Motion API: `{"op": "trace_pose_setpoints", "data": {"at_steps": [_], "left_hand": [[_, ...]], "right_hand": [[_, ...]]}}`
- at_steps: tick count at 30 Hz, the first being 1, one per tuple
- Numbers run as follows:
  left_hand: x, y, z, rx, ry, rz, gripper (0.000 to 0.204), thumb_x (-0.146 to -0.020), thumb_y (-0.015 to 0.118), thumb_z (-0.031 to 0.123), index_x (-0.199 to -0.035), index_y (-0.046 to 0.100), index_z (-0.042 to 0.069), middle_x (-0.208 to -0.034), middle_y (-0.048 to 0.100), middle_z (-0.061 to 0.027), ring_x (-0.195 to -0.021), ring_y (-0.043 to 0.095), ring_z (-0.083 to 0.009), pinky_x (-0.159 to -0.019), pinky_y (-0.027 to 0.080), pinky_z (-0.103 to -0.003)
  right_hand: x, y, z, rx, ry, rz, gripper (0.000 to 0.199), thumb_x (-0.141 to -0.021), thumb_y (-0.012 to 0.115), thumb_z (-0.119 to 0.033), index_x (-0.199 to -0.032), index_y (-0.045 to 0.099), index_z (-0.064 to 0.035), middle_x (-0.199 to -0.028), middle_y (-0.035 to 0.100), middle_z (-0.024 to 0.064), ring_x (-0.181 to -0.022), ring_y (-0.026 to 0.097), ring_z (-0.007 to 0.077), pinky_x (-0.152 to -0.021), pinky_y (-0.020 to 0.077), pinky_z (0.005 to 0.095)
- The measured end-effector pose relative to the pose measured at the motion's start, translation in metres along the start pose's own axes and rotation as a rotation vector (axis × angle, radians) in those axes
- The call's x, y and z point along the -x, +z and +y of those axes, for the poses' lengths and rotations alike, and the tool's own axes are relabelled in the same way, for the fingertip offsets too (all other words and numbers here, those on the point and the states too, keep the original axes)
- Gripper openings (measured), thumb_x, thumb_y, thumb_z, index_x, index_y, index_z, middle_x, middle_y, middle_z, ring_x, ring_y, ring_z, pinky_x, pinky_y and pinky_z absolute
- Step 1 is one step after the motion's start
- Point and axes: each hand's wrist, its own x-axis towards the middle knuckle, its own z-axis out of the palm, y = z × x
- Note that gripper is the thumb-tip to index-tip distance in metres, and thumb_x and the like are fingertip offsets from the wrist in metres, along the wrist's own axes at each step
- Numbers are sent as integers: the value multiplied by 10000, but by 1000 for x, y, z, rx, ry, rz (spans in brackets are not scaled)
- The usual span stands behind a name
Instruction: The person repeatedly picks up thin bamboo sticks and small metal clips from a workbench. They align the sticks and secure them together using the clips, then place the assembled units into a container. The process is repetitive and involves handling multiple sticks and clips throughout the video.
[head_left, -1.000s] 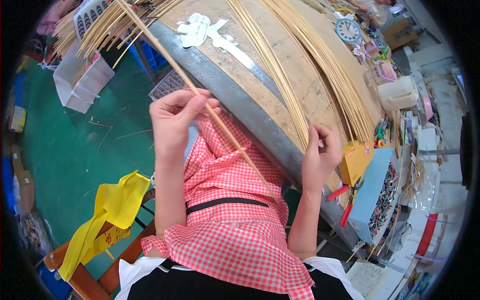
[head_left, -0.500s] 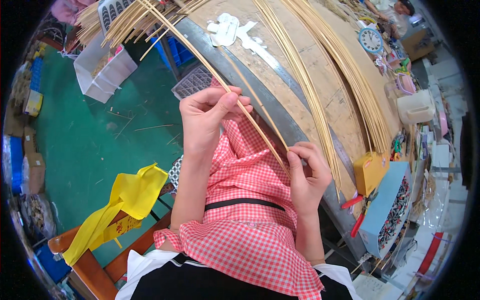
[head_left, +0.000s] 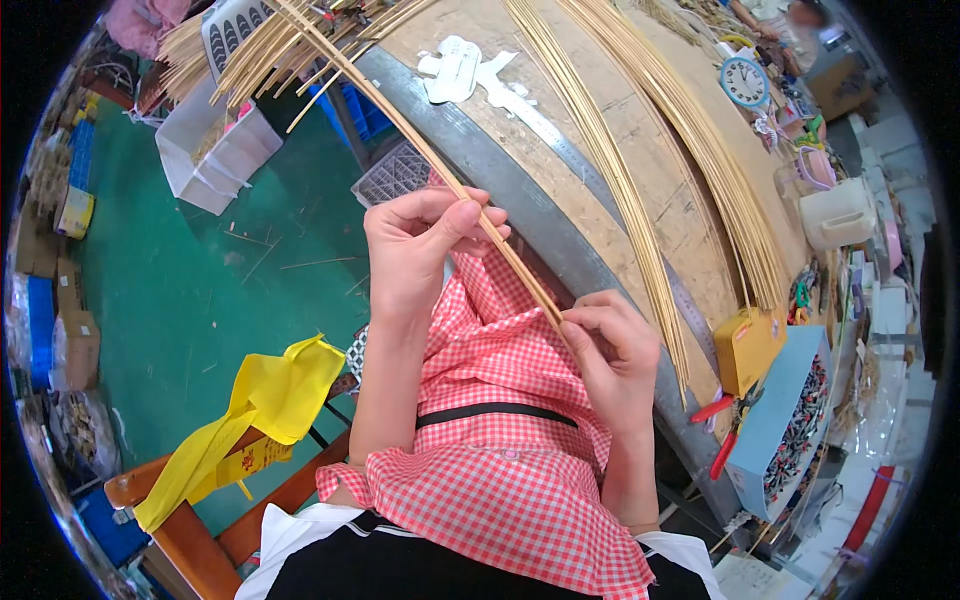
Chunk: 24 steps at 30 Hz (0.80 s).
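Thin, pale bamboo strips [head_left: 530, 279] run slantwise from the upper left down to my two hands, two of them lying close together side by side. My left hand [head_left: 425, 235] pinches them between thumb and fingers partway along. Lower down and to the right, my right hand [head_left: 612, 345] grips them near their lower ends, thumb against the curled fingers. Both hands are held above my lap, over a red-and-white checked apron [head_left: 500, 440]. Whether the strips end inside my right hand is hidden by its fingers.
The wooden worktable [head_left: 560, 225] with its dark metal edge holds bundled strips [head_left: 690, 110], a metal ruler [head_left: 560, 145] and white paper pieces [head_left: 455, 70]. Near its front corner are red-handled pliers [head_left: 728, 430], a yellow block [head_left: 750, 350] and a blue box [head_left: 770, 430]. A white bin [head_left: 215, 165] stands left.
My right hand has moved slightly left, bringing its separate strip against the long one in my left hand. The gap between the strips has closed.
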Motion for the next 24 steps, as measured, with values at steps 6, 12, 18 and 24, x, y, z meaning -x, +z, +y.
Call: {"op": "trace_pose_setpoints", "data": {"at_steps": [6,12,18,24], "left_hand": [[4,15,6,-73,3,-7,147,-839,663,45,-884,652,-95,-778,681,-187,-681,693,-236,-575,574,-285],[-2,45,28,-260,59,-73,151,-835,658,49,-888,648,-92,-766,678,-185,-643,683,-227,-606,577,-317],[-23,86,63,-141,252,-344,222,-802,677,22,-988,648,-96,-906,689,-184,-838,688,-236,-732,564,-309],[-23,93,46,-462,258,-682,299,-703,741,-33,-996,683,-44,-932,699,-138,-832,683,-180,-740,545,-279]], "right_hand": [[-10,0,-5,-22,-66,-26,123,-734,702,-15,-845,658,15,-782,643,130,-713,622,261,-640,478,338],[-20,-9,-9,-95,22,-85,76,-758,691,-10,-818,662,27,-718,631,113,-592,590,202,-544,444,282],[-39,-40,-33,-308,-10,28,68,-777,683,27,-843,677,40,-718,630,49,-552,527,64,-481,371,205],[-56,-61,-48,-443,-237,349,80,-796,653,94,-873,665,76,-777,648,94,-551,536,63,-453,380,180]]}}
